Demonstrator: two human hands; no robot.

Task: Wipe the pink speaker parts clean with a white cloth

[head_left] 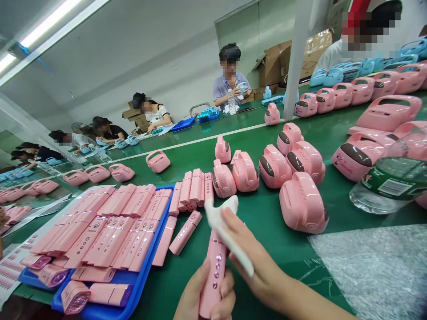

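Pink panel (213, 266) in left hand (203, 295), cloth (222, 222) in right hand (256, 262).

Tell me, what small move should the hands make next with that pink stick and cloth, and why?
Probably slide the white cloth down along the pink panel. The left hand grips the panel's lower end upright, and the right hand presses the cloth only against its top, so the buttoned face below looks not yet covered.

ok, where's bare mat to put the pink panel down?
Bare green mat lies between the loose strips and the nearest pink case, just beyond the right hand. Another patch borders the bubble wrap. Crowded: the blue tray is packed, and cases cluster behind.
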